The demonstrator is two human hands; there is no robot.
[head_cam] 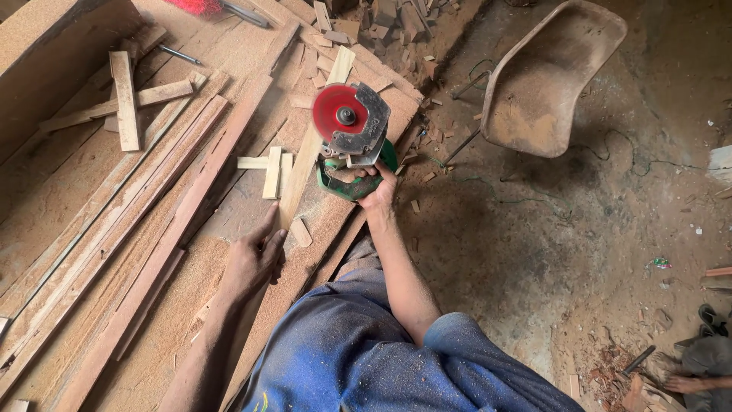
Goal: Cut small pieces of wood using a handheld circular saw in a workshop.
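Surface: sawdust-covered wooden work platform (114, 229) made of long planks, scattered with offcuts. Right of it is bare dirt floor (549, 252) with wood chips and a thin green cord trailing across. An overturned, dusty brown moulded chair shell (545, 76) sits on the floor, well apart from the hands.

Right hand (377, 191) is clenched around the body of a green handheld circular saw with a red blade disc and grey metal guard (349, 130), held up off the platform, blade face toward the camera.

Left hand (255, 255) lies flat, fingers spread, pressing the near end of a long pale wooden strip (316, 137); not wrapped around it. The strip runs diagonally away, passing under the saw. Saw is ahead and right of the left hand.

Count: one saw, one chair shell, two short pale strips crossed (267, 164) just left of the long strip. Small offcuts in the far pile are too many and too blurred to count
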